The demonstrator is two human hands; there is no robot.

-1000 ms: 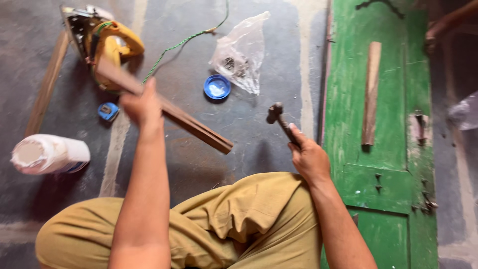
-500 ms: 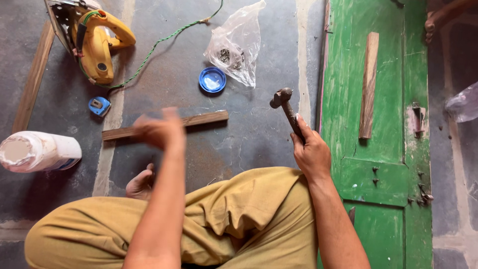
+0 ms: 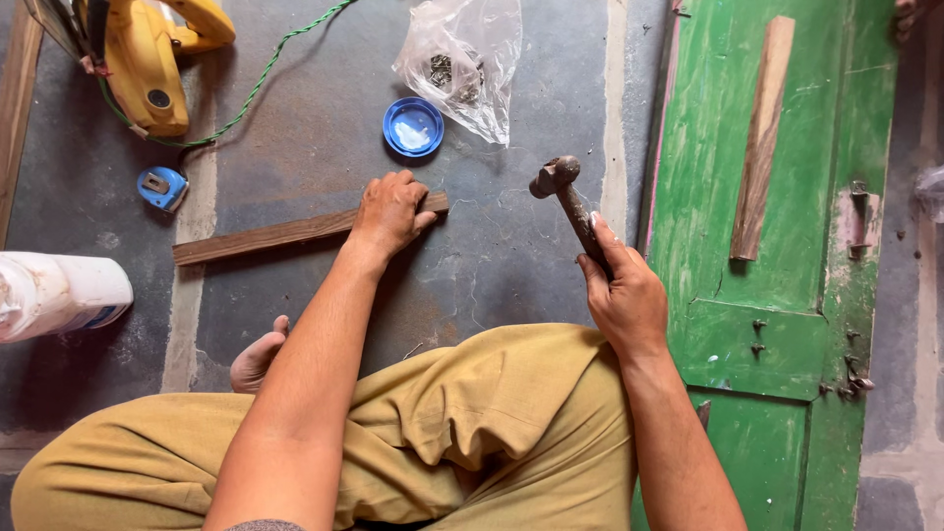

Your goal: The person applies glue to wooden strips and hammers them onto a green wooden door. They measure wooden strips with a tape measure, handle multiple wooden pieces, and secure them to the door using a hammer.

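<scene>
We log our left hand (image 3: 391,208) pressed palm-down on the near end of a thin dark wooden strip (image 3: 275,234), fingers curled over its edge and pinning it flat to the grey stone floor (image 3: 511,256); the strip runs away to the left of that hand. Our right hand (image 3: 621,295) is closed around the handle of a hammer (image 3: 568,202), head raised and tilted toward the left hand, clear of the floor and of the strip. We judge the step in hand to be steadying the strip for hammer work; the next move would call for the strip held firm and fingers kept clear of the hammer head. Beyond the left hand: a round blue lid (image 3: 413,127), open side up, and just past it a crumpled clear plastic bag (image 3: 467,59) holding small dark metal pieces. Left of the left hand: a small blue tape measure (image 3: 162,187), a yellow power saw (image 3: 147,59) with a green cord (image 3: 265,84), and, nearer us, a white plastic bottle (image 3: 59,293) lying on its side, its label too partial to tell. Right of the right hand: a green painted door panel (image 3: 836,118) flat on the floor, bearing a second, paler wooden strip (image 3: 759,138).
</scene>
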